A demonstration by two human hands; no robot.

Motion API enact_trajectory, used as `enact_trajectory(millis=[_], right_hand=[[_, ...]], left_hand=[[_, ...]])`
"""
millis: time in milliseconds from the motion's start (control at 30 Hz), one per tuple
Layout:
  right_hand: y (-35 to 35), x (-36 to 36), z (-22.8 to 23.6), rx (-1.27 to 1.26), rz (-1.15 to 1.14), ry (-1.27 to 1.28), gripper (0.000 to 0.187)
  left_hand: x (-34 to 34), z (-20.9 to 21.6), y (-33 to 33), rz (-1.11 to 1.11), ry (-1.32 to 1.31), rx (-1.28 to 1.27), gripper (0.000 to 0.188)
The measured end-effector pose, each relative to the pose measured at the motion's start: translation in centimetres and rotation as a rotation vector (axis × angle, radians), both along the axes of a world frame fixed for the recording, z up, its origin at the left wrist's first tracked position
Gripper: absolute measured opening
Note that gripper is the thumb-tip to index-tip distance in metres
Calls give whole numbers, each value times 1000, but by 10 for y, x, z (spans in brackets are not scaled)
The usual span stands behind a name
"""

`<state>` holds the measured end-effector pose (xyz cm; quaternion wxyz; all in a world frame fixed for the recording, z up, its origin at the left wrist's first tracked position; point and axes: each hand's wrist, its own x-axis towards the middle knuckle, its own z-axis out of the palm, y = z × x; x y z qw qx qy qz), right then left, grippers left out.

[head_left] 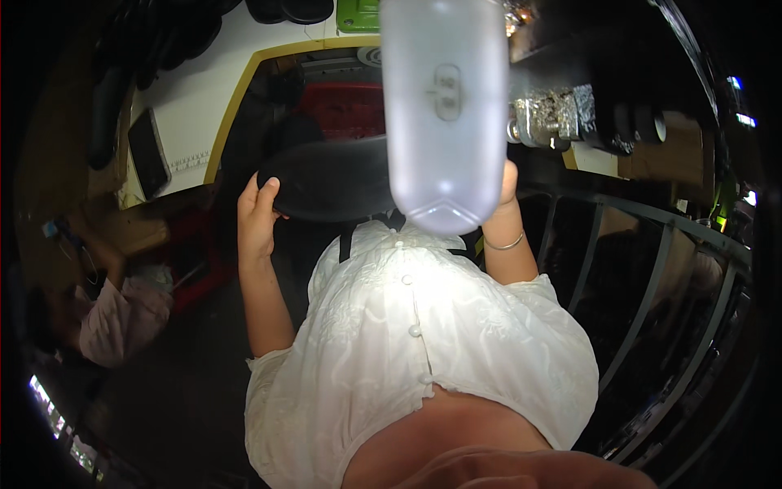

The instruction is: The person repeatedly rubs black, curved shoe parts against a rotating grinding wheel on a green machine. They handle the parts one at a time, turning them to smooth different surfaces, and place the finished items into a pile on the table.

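Observation:
My left hand (260, 213) is closed on the left end of a flat, rounded black piece (334, 179) that looks like a shoe sole, thumb on its upper face. The piece lies level in front of my chest, and its right end passes out of sight behind a whitish, translucent rounded casing (446, 122) close in front of me. Beside that casing's right edge, part of my right hand (509, 183) shows, with a bracelet on the wrist. Its fingers are hidden, so I cannot tell whether it also grips the black piece.
A white table (195, 90) with a yellow edge carries a dark phone (149, 153), a ruler (189, 161), black pieces (179, 41) and a green object (358, 15). A metal machine part (554, 114) juts at right above a metal railing (635, 212). Another person's sleeve (122, 318) shows at left.

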<state>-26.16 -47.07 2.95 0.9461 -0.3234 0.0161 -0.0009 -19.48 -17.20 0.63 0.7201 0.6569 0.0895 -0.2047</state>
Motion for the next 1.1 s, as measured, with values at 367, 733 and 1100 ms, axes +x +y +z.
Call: enact_trajectory(millis=[367,733,1100], right_hand=[[7,35,33,-381,190,-43,25],[-52,8,25,-356,-211,-235,65],[-26,-3,20,-4,-403,218,24]], left_hand=[[-44,-80,-61,-761,-260,305,27],[-13,-12,-108,-159,-905,299,21],[28,46,-100,-308,-847,450,30]])
